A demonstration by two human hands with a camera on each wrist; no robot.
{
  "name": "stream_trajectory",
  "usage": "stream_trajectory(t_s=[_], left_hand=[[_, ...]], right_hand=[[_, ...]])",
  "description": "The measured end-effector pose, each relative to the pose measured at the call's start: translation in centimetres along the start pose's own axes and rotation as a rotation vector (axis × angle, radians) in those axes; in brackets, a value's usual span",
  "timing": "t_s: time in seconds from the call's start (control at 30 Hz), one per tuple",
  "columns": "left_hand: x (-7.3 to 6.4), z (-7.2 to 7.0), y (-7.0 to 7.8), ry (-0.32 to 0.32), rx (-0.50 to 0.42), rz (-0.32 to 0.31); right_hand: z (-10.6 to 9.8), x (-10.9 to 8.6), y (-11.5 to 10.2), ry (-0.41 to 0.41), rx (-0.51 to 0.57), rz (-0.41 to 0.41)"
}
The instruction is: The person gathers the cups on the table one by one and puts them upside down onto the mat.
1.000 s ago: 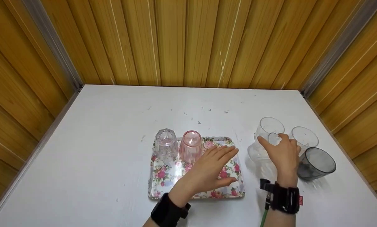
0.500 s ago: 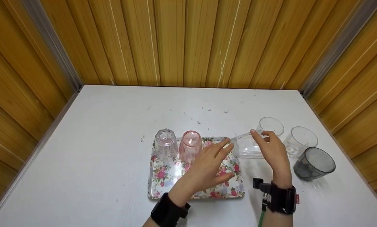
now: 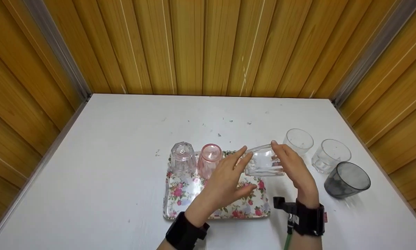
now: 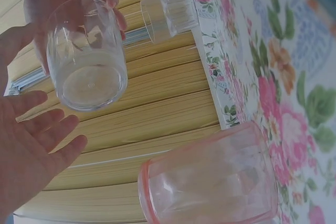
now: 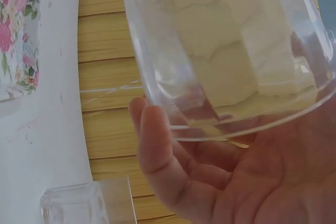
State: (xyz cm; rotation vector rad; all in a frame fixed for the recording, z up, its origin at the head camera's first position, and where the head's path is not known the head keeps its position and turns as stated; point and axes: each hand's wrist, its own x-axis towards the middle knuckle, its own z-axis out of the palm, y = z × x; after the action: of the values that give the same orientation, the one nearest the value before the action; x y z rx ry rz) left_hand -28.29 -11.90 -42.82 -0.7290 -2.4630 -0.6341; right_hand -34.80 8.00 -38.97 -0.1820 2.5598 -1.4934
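Note:
My right hand [image 3: 296, 170] grips a clear drinking glass [image 3: 263, 161], tipped on its side above the back right of a floral tray [image 3: 190, 206]. The glass's mouth faces the right palm in the right wrist view. Beside its base is my left hand [image 3: 225, 177], fingers spread and extended; the left wrist view shows no clear contact. An upside-down pink glass [image 3: 210, 159] stands on the tray behind the left hand. Left of it, a clear faceted glass [image 3: 183, 159] also stands upside down at the tray's back left.
Right of the tray, two clear glasses [image 3: 299, 140] [image 3: 329, 157] and a smoky grey glass [image 3: 347, 180] stand mouth up on the white table [image 3: 89, 173]. Yellow wood-look panels [image 3: 221, 48] wall in the back and both sides.
The right hand has brought the clear glass left from among the other glasses to the tray, tipping it sideways. The left hand has stayed nearly in place, its fingertips now beside the glass.

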Motion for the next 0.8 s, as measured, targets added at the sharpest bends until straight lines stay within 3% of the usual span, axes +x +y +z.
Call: stream_trajectory(t_s=[0.2,0.8], left_hand=[[0.09,-0.03,-0.14,0.061,0.020,-0.001],[0.11,-0.09,-0.14,0.089,-0.012,-0.010]], right_hand=[[0.38,-0.07,-0.14,-0.037,0.063,-0.014],[0.62,0.05,-0.31,-0.209,0.219,-0.033]])
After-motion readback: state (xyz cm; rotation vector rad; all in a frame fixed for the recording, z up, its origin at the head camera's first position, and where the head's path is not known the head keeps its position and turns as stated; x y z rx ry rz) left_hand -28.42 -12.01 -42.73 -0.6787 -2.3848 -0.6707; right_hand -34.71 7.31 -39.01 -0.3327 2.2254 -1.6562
